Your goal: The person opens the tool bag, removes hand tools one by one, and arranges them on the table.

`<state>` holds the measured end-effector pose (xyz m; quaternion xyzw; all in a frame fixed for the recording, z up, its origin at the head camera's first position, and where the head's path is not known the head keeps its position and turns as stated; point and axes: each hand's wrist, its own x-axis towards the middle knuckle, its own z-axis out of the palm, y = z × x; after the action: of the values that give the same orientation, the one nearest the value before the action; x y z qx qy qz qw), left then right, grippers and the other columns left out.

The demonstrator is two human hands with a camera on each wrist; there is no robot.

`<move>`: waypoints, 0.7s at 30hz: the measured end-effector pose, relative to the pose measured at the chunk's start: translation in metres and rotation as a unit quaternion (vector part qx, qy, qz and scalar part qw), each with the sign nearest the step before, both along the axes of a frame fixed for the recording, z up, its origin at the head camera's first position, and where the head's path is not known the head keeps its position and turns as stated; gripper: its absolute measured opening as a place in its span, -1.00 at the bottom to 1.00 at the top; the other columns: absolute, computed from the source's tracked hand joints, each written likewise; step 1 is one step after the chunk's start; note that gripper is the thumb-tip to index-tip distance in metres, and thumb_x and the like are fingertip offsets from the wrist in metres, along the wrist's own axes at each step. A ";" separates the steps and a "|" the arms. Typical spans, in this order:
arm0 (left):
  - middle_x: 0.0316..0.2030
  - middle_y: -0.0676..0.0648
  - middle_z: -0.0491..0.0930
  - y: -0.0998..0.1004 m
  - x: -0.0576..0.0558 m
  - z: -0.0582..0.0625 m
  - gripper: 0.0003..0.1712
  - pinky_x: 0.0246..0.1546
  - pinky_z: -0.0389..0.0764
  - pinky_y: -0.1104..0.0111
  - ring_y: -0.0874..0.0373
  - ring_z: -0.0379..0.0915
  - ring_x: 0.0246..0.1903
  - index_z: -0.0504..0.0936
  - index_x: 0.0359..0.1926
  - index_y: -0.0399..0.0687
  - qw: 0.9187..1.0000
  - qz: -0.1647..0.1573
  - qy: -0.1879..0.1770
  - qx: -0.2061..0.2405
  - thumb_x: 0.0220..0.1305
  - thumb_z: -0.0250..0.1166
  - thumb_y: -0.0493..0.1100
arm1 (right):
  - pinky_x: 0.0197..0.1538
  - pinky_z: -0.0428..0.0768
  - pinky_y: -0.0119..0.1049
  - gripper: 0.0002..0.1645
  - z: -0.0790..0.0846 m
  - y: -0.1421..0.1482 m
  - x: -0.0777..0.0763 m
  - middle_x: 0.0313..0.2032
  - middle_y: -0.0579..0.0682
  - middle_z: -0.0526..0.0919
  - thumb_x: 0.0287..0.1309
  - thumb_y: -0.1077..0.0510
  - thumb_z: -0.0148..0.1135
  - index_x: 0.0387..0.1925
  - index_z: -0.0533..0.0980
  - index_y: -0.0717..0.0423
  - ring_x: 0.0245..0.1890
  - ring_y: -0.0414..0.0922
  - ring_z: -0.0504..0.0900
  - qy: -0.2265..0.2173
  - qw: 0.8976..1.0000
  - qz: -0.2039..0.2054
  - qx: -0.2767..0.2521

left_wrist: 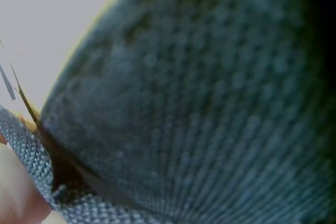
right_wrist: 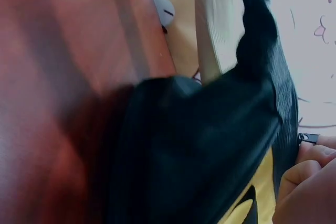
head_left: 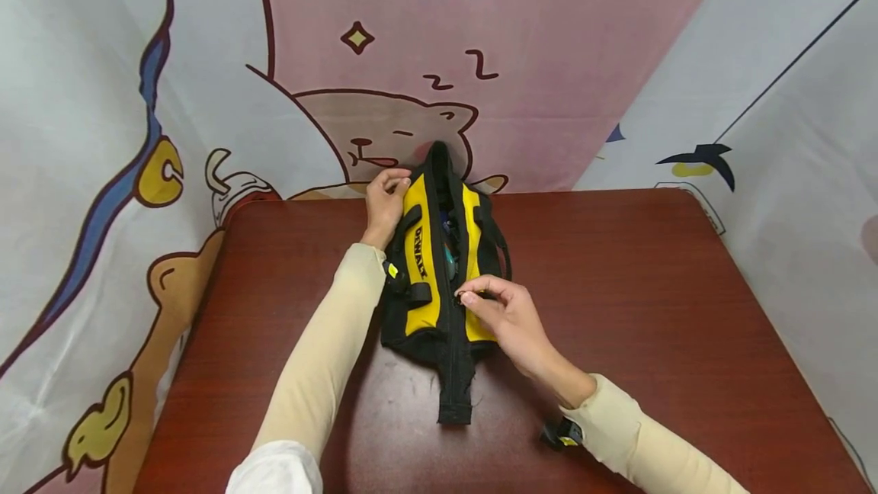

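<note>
A black and yellow tool bag [head_left: 418, 250] with "DEWALT" on its side stands on the table, its zipped top partly open along the middle. My left hand [head_left: 386, 203] grips the bag at its far left edge; in the left wrist view a fingertip [left_wrist: 18, 184] lies against black woven fabric that fills most of the picture. Between thumb and forefinger, my right hand [head_left: 511, 319] pinches the zipper pull [right_wrist: 308, 138] near the closer part of the opening. Dark and bluish items [head_left: 450, 246] show inside the bag, too small to tell apart.
The reddish-brown wooden table [head_left: 617, 288] extends on both sides of the bag. A printed cartoon cloth [head_left: 549, 59] hangs behind the table and along its sides. A loose black strap end [head_left: 455, 395] of the bag points toward the near edge.
</note>
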<state>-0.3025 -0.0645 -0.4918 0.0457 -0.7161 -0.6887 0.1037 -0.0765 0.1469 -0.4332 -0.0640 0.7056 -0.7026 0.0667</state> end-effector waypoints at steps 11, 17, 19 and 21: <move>-0.10 -0.15 0.78 -0.004 -0.004 0.002 -0.83 -0.14 0.59 0.47 0.20 0.57 -0.21 0.77 0.08 -0.25 1.000 0.001 -0.001 0.009 0.62 0.30 -0.31 | -0.53 0.37 -0.38 -0.88 -0.002 0.008 0.043 -0.33 -0.22 0.66 0.50 0.38 0.29 -0.08 0.72 0.33 -0.61 -0.35 0.30 0.063 0.996 0.064 0.015; -0.08 -0.20 0.79 -0.005 -0.006 0.001 -0.83 -0.17 0.59 0.46 0.20 0.57 -0.22 0.77 0.07 -0.27 1.000 0.002 0.001 0.004 0.62 0.31 -0.31 | -0.32 0.61 -0.44 -0.87 -0.003 0.010 0.064 -0.09 -0.17 0.77 0.52 0.40 0.28 -0.07 0.72 0.27 -0.46 -0.37 0.56 0.074 0.993 0.096 0.007; -0.08 -0.20 0.80 -0.005 -0.006 0.000 -0.83 -0.17 0.60 0.46 0.19 0.58 -0.22 0.77 0.06 -0.25 1.000 -0.001 0.000 0.001 0.62 0.31 -0.31 | -0.42 0.56 -0.39 -0.86 -0.004 0.011 0.071 -0.11 -0.13 0.76 0.51 0.42 0.27 -0.08 0.71 0.26 -0.54 -0.32 0.46 0.078 0.991 0.113 -0.002; -0.09 -0.17 0.81 -0.005 -0.006 -0.001 -0.85 -0.18 0.60 0.46 0.18 0.60 -0.22 0.78 0.04 -0.23 1.000 -0.003 0.000 0.000 0.61 0.31 -0.31 | -0.50 0.48 -0.31 -0.83 -0.004 0.011 0.075 -0.14 -0.07 0.75 0.51 0.44 0.25 -0.08 0.71 0.24 -0.59 -0.23 0.34 0.085 0.989 0.125 -0.008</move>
<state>-0.3086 -0.0694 -0.4930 0.0438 -0.7164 -0.6889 0.1018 -0.0017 0.1580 -0.4370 -0.2117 0.6898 -0.6862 0.0927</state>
